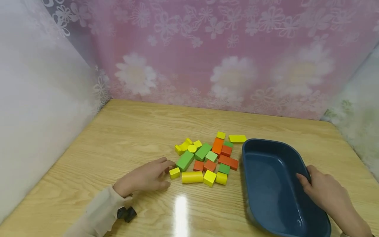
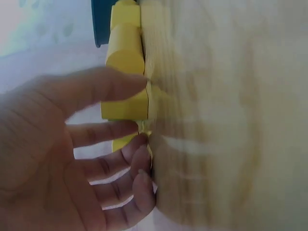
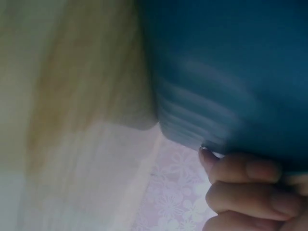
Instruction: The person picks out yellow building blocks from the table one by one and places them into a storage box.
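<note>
My left hand [image 1: 145, 177] is beside the left edge of a cluster of wooden blocks, fingers spread and loosely bent. A small yellow block [image 1: 174, 173] is nearest its fingertips, with a green rectangular block [image 1: 185, 161] just beyond. In the left wrist view, the thumb overlaps a yellow block [image 2: 126, 109], and a yellow cylinder [image 2: 126, 46] lies past it. My right hand [image 1: 328, 191] grips the right rim of a dark blue plastic basin [image 1: 272, 184], thumb over the inside. In the right wrist view, curled fingers [image 3: 245, 192] show against the basin's outer wall.
Several more blocks lie close together left of the basin, among them an orange block [image 1: 217, 145], a red block [image 1: 228, 162] and a long yellow block [image 1: 237, 139]. A small black object [image 1: 129, 214] is by the left sleeve. A pink floral curtain [image 1: 189, 59] hangs behind the wooden table [image 1: 142, 131].
</note>
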### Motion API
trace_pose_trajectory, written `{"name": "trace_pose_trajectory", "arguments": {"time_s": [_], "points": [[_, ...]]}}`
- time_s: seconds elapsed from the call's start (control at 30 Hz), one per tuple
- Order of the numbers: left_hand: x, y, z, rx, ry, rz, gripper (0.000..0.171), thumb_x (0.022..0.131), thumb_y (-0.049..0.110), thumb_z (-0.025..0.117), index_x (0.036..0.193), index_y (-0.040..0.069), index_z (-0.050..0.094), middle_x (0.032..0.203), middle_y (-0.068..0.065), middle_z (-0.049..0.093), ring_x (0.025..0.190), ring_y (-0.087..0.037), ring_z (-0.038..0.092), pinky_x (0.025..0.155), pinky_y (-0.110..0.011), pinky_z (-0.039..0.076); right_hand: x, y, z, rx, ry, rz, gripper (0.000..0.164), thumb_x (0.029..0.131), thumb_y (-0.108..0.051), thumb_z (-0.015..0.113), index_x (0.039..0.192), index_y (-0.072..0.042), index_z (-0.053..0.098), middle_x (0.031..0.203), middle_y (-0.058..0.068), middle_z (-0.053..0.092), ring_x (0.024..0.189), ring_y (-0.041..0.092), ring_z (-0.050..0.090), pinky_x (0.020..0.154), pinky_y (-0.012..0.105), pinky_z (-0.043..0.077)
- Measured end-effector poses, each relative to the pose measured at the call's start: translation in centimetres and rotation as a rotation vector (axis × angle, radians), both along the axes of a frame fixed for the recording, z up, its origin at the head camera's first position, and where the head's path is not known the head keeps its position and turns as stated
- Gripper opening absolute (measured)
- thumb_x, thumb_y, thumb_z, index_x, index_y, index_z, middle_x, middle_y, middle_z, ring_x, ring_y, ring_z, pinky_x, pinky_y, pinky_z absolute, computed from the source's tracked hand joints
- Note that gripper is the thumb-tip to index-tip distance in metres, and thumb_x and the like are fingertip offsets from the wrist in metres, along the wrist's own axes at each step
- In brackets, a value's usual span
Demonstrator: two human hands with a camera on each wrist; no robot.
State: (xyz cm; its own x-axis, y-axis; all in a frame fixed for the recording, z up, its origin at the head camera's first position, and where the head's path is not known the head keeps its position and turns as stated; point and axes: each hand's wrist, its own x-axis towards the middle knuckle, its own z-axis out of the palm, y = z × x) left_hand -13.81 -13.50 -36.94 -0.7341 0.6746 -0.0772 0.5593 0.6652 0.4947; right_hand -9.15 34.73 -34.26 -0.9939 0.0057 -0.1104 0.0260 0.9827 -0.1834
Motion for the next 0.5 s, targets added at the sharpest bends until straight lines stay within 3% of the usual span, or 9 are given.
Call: {"name": "trace_pose_trajectory", "arguments": {"time_s": [0.17, 0.33, 0.5], "points": [[-0.4, 0.6, -0.2, 0.048, 0.063, 0.0, 0.035, 0.086, 0.024, 0.063, 0.115, 0.005, 0.06, 0.086, 0.0, 0.056, 0.071, -0.01, 0.049, 0.064, -0.029, 0.048, 0.7, -0.2, -0.1, -0.007, 0.051, -0.011, 0.034, 0.095, -0.029, 0.045, 0.086, 0.004, 0.046, 0.055, 0.006, 0.046, 0.048, 0.019, 0.048, 0.04, 0.034, 0.035], [-0.5, 0.8, 0.1, 0.126, 0.133, 0.038, 0.016, 0.086, 0.018, 0.063, 0.097, 0.006, 0.066, 0.072, 0.005, 0.055, 0.062, -0.009, 0.048, 0.054, -0.024, 0.045, 0.6, -0.7, 0.1, -0.01, 0.059, -0.02, 0.034, 0.095, -0.028, 0.045, 0.088, 0.005, 0.047, 0.055, 0.007, 0.048, 0.048, 0.02, 0.048, 0.039, 0.035, 0.035], [-0.6, 1.3, 0.5, 0.164, 0.165, 0.051, 0.011, 0.084, 0.017, 0.064, 0.089, 0.008, 0.066, 0.067, 0.006, 0.055, 0.057, -0.006, 0.046, 0.05, -0.022, 0.045, 0.9, -0.7, -0.1, -0.007, 0.041, -0.053, 0.033, 0.094, -0.027, 0.046, 0.094, 0.006, 0.049, 0.057, 0.009, 0.053, 0.049, 0.022, 0.051, 0.038, 0.036, 0.037]]}}
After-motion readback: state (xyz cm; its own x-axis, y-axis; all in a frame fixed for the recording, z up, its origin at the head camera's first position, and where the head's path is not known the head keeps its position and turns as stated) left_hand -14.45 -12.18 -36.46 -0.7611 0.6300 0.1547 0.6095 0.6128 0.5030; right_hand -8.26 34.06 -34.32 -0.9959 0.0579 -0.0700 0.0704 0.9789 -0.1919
